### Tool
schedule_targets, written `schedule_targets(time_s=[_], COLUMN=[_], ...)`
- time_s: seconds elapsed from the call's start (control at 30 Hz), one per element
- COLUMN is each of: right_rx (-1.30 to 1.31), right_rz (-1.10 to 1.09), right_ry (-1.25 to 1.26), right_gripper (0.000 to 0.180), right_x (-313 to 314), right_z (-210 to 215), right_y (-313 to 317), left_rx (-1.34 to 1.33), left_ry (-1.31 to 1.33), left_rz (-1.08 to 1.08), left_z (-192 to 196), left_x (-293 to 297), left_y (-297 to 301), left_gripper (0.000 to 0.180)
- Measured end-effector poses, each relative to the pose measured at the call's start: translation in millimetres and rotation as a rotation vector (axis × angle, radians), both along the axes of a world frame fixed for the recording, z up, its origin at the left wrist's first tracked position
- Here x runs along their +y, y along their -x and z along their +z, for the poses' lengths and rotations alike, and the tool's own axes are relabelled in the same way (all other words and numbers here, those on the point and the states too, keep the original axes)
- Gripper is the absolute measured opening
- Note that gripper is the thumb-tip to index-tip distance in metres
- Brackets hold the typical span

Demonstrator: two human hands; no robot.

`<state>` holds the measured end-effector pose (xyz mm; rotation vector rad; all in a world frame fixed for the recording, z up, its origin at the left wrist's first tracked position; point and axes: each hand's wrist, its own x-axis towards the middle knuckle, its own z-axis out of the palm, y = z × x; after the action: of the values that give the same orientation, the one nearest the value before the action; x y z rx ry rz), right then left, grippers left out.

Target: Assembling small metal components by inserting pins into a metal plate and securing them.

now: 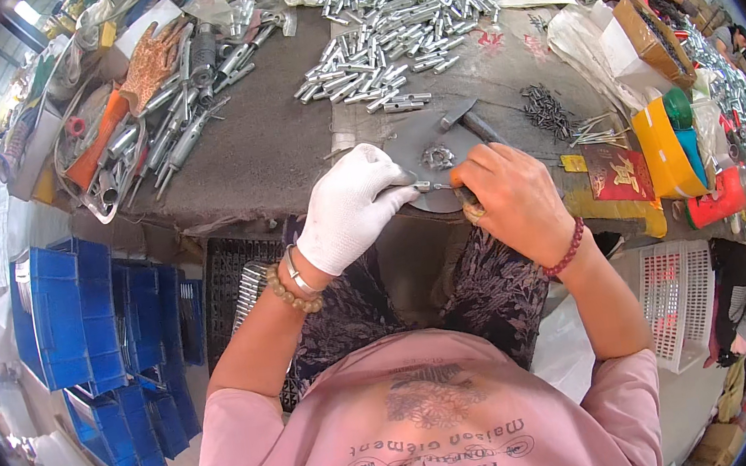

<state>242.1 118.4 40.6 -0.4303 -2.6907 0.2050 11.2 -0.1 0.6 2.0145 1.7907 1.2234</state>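
Fingers of your left hand (356, 203) are pinching a small metal part (423, 187), nearer you than the hammer (476, 123); your right hand (518, 196) is clamping a thin piece (445, 187) just beside it. Probably you are joining them, next needing careful alignment.

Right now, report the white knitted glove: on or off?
On: the white knitted glove covers the left hand; the bare forearm shows beyond it.

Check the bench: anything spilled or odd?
Gloving looks mismatched: left hand wears a white glove, right hand doesn't. Silver cylinders lie loosely heaped on the worktop, uncontained, though that may be deliberate. No clear damage.
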Motion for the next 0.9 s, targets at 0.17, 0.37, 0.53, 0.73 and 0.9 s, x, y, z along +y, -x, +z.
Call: schedule_targets(time_s=[0.17,0.37,0.53,0.73,0.9], right_rx=[0.019,0.008,0.063,0.049,0.025], right_rz=[0.09,0.083,0.089,0.175,0.264], right_ry=[0.0,-0.098,-0.092,0.105,0.299], right_gripper=[0.025,0.021,0.021,0.031,0.024], right_x=[9.9,5.6,10.2,19.0,37.6], right_z=[1.2,1.3,-2.1,-0.1,-1.1], right_y=[4.5,6.8,7.1,3.3,8.2], left_rx=[0.008,-0.006,-0.027,-0.037,-0.07], left_ry=[0.021,0.029,0.045,0.007,0.053], left_rz=[0.004,0.006,0.004,0.001,-0.008], left_z=[3.0,2.5,3.8,3.1,4.6], left_x=[-1.4,0.0,0.9,0.5,-0.1], left_y=[-0.6,-0.2,-0.6,0.8,0.3], left_gripper=[0.018,0.018,0.016,0.016,0.018])
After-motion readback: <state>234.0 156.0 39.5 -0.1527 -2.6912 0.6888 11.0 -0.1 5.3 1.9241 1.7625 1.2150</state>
